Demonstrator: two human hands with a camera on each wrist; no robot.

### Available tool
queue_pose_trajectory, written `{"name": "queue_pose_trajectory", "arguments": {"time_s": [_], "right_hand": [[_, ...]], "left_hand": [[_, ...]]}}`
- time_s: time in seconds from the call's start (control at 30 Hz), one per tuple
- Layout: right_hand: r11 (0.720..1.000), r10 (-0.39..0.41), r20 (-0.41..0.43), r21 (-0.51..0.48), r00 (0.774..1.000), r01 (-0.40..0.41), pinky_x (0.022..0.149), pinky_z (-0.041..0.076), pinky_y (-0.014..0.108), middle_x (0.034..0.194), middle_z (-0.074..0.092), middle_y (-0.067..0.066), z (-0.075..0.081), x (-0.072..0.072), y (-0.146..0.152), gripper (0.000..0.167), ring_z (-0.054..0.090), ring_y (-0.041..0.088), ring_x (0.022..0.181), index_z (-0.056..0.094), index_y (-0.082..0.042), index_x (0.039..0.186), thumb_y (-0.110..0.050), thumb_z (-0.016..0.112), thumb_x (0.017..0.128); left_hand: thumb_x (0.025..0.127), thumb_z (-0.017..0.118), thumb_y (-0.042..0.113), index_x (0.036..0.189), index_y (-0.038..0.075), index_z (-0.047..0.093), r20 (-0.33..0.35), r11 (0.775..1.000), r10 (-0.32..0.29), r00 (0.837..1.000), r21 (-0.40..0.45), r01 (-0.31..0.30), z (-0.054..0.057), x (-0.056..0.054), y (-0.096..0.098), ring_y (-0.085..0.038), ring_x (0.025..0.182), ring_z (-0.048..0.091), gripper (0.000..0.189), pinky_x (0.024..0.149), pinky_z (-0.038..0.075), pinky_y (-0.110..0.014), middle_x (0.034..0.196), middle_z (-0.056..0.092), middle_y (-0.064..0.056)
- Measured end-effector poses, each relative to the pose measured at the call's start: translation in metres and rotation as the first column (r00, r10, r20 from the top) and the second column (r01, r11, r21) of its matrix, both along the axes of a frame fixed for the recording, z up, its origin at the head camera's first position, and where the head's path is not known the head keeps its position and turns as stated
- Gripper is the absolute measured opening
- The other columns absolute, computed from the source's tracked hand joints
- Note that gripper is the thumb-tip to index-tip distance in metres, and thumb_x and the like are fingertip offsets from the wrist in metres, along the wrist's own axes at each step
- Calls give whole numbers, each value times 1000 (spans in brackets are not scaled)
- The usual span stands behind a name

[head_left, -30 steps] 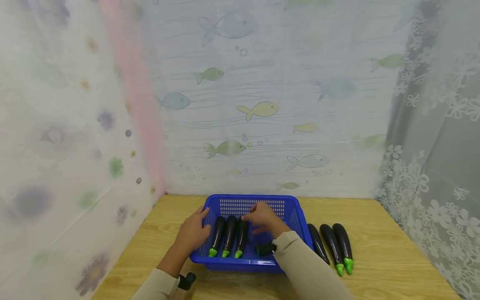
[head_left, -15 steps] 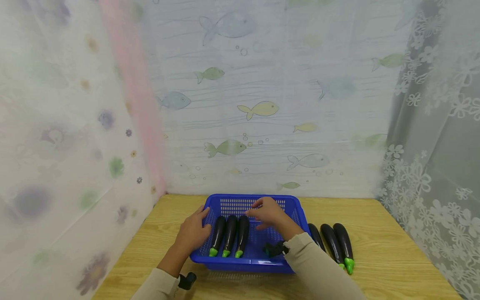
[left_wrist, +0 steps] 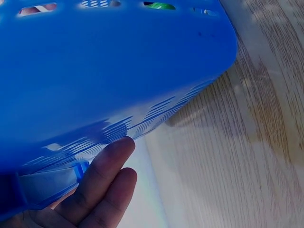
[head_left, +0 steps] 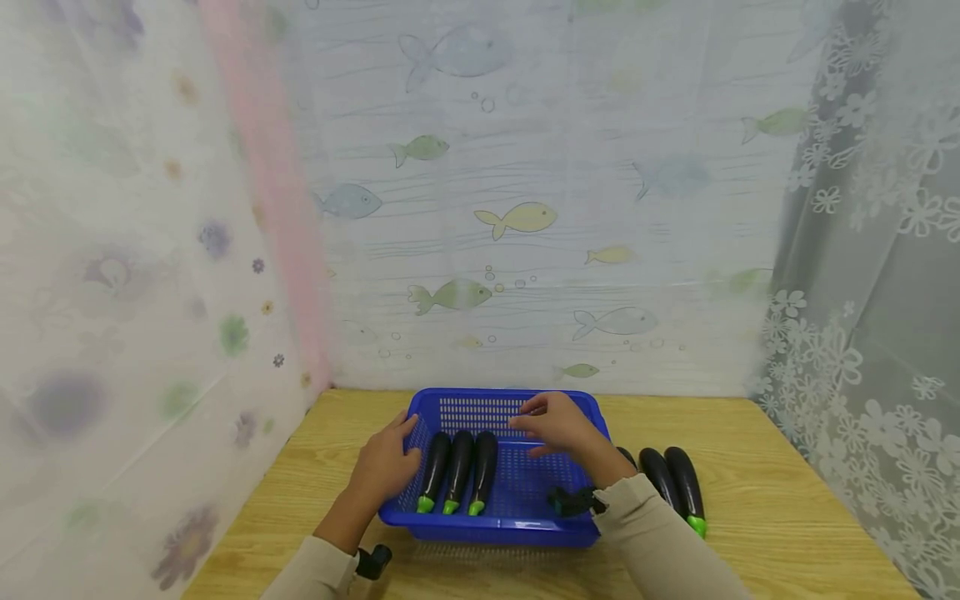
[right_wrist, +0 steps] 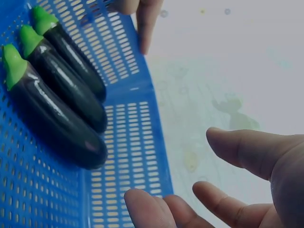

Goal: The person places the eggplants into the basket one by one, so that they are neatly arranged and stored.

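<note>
Three dark eggplants (head_left: 459, 473) with green stems lie side by side in the left half of a blue plastic basket (head_left: 498, 523). At the basket's left side my left hand (head_left: 386, 462) grips the rim, thumb on the inner side; the left wrist view shows its fingers (left_wrist: 111, 159) along the outer wall. My right hand (head_left: 561, 425) hangs over the right part of the basket, fingers loosely bent and apart, holding nothing. In the right wrist view its fingertips are spread, away from the eggplants (right_wrist: 57, 114).
More eggplants (head_left: 684, 483) lie on the wooden table (head_left: 780, 500) to the right of the basket, partly hidden by the right forearm. A fish-print curtain (head_left: 525, 292) hangs behind the table, with floral sheets at both sides.
My right hand has let go of the rightmost eggplant in the basket and moved up and right, away from it. My left hand stays at the rim.
</note>
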State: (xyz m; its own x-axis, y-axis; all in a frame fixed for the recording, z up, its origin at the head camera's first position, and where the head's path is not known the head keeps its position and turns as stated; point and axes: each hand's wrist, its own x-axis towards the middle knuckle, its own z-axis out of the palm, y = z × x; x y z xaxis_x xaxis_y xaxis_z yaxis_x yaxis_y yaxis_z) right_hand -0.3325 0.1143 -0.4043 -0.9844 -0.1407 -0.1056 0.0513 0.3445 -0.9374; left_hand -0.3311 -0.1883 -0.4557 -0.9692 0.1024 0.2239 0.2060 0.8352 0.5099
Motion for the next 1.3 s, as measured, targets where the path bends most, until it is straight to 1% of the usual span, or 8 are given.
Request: {"name": "queue_pose_trajectory", "arguments": {"time_s": [0.2,0.43,0.6,0.77,0.9,1.07,1.17,1.3], "right_hand": [[1000,0,-16,-22,1000,-1,80,64,49,128,66,19,1,5,14,53,72,34,108,59,2,136,-23,78,92],[999,-22,-43,-32,999,21,79,64,47,128,63,22,8,14,42,50,71,34,109,59,3,136,-20,75,95],[999,-21,-49,-35,999,19,83,63,50,132,61,24,16,17,60,53,70,32,109,55,5,138,-23,73,97],[999,-36,-60,-29,998,34,83,63,48,133,60,25,19,19,79,49,70,33,111,56,4,137,-22,71,98],[998,-59,-65,-1,996,59,83,64,46,134,61,26,18,19,96,52,68,40,116,55,4,138,-24,71,98],[994,-88,-67,55,994,92,86,63,47,138,60,27,15,21,118,55,65,43,122,53,4,141,-28,68,99],[990,-106,-62,86,992,111,88,62,46,140,60,26,13,22,130,56,68,37,117,54,2,141,-32,67,100],[988,-119,-40,93,992,122,92,60,47,144,58,25,11,24,145,62,68,32,118,52,1,144,-40,67,99]], "left_hand": [[92,59,15,154,8,50,6,1000,0,1000,-3,0,-2,-1,-1,-46,144,45,63,109,44,-64,164,40,-18],[92,60,15,154,7,50,1,1000,-11,1000,-3,11,0,0,0,-46,144,45,63,110,43,-63,164,40,-18],[92,60,15,153,6,50,1,1000,-8,1000,5,8,2,1,0,-46,144,45,62,109,44,-63,163,40,-19],[93,59,15,154,7,49,5,1000,-6,1000,8,6,1,1,0,-46,144,45,62,108,45,-63,164,39,-18],[93,59,15,154,7,50,2,1000,-10,1000,8,10,0,-2,0,-46,144,46,62,108,44,-63,164,39,-18],[93,60,15,154,7,50,-3,1000,-16,1000,4,17,-1,-6,-2,-46,144,46,62,108,44,-62,164,40,-18],[93,60,15,154,7,50,-5,1000,-21,1000,7,21,-1,-8,-2,-46,143,46,62,108,45,-62,163,40,-19],[93,59,15,153,6,50,-5,1000,-26,1000,11,26,-1,-10,-4,-46,144,46,62,107,46,-62,163,40,-19]]}}
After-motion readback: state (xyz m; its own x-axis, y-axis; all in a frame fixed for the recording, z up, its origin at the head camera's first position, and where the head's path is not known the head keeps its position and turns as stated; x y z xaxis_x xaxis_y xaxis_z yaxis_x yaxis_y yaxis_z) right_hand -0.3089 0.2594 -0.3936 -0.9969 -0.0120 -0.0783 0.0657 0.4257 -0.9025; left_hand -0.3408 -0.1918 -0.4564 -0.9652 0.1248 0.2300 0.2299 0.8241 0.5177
